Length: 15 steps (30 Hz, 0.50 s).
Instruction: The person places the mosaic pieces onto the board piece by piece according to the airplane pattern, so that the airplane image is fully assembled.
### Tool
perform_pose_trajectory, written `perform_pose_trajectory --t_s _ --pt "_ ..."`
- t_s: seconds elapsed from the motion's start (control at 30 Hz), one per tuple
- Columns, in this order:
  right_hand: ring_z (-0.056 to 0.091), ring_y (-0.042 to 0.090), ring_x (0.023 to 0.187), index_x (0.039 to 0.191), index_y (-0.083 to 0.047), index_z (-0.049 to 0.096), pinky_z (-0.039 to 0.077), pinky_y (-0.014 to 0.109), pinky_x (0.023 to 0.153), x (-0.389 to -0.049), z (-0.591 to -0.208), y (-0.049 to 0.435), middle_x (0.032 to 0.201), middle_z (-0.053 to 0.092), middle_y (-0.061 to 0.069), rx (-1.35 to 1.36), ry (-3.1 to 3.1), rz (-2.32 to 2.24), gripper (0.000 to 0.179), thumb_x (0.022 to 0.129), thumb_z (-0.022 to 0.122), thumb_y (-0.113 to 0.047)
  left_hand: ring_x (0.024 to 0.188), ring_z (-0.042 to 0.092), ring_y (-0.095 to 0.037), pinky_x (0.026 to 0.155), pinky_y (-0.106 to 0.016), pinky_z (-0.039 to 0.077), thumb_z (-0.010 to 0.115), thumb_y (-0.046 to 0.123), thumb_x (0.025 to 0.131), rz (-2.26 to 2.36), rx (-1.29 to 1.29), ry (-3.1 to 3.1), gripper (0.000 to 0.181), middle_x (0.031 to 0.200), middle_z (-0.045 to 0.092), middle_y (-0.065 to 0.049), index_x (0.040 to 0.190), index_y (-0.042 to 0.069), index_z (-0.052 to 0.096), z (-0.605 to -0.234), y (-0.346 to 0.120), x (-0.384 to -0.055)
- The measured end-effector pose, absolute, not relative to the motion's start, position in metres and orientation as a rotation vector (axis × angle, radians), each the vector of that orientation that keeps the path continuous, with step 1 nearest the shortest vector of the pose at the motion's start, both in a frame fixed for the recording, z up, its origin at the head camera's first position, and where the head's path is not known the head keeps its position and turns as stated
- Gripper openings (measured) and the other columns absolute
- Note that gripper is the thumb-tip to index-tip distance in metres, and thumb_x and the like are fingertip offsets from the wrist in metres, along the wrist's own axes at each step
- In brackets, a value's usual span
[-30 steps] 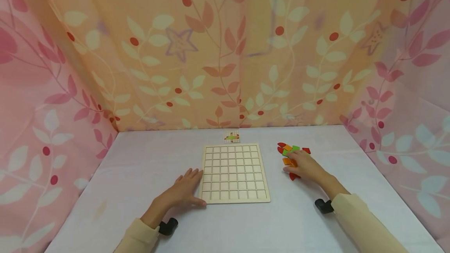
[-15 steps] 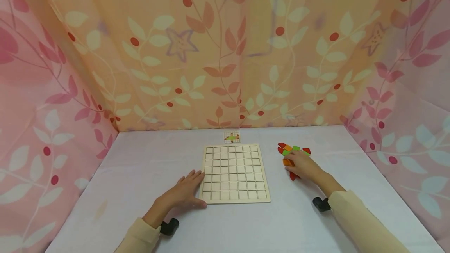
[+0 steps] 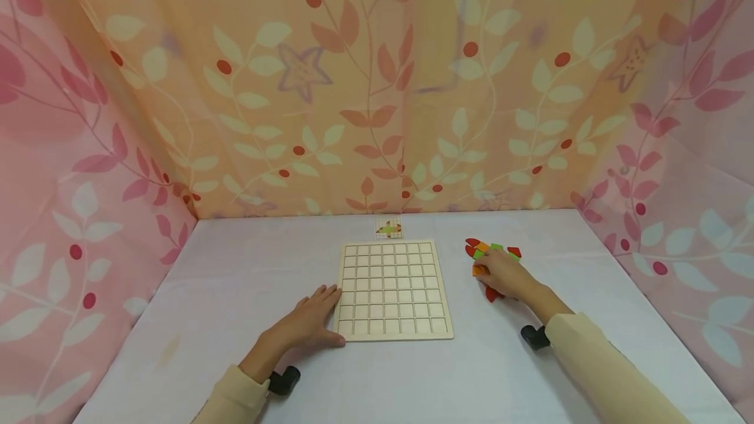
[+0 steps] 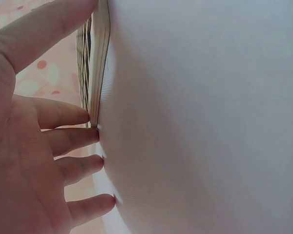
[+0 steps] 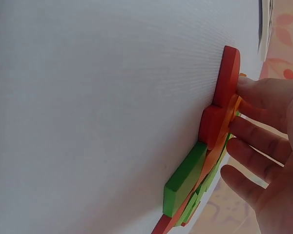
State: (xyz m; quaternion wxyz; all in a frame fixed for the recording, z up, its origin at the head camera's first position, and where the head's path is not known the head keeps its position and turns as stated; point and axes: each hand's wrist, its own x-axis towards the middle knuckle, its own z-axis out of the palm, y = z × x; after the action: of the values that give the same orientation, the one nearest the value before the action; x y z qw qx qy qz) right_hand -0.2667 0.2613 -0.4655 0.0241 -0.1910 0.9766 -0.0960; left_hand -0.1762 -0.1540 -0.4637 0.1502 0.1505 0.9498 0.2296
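The right hand [image 3: 508, 275] has drawn its fingers in, orange block [image 3: 476, 271] at their tips, hold unclear; the left hand [image 3: 307, 320], spread, touches the board [image 3: 391, 291].

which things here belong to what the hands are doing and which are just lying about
Part of the job, as far as I can judge:
wooden grid board, with the left hand touching its edge
coloured pieces, with the right hand among them
picture card beyond the board, probably a guide

Just around it:
white tabletop
floral cloth
black wrist devices
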Motion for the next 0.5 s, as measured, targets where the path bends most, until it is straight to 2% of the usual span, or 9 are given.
perform_pose_trajectory --t_s 0.27,0.5 --pt "0.050 0.019 0.085 0.102 -0.006 0.073 0.049 0.036 0.078 -0.272 -0.466 0.260 0.092 0.061 0.004 -0.580 3.012 -0.340 0.023 0.084 0.074 -0.020 0.148 0.021 -0.042 0.115 -0.064 0.022 0.087 0.035 0.070 0.640 0.426 2.733 0.102 0.157 0.032 -0.021 0.148 -0.003 0.034 -0.465 -0.154 -0.177" --pt "0.051 0.018 0.081 0.098 -0.006 0.074 0.048 0.034 0.074 -0.270 -0.466 0.251 0.088 0.062 0.003 -0.684 3.025 -0.414 0.022 0.082 0.075 -0.019 0.148 0.021 -0.042 0.115 -0.064 0.022 0.087 0.035 0.069 0.637 0.430 2.733 0.102 0.157 0.032 -0.020 0.148 -0.003 0.035 -0.466 -0.155 -0.177"
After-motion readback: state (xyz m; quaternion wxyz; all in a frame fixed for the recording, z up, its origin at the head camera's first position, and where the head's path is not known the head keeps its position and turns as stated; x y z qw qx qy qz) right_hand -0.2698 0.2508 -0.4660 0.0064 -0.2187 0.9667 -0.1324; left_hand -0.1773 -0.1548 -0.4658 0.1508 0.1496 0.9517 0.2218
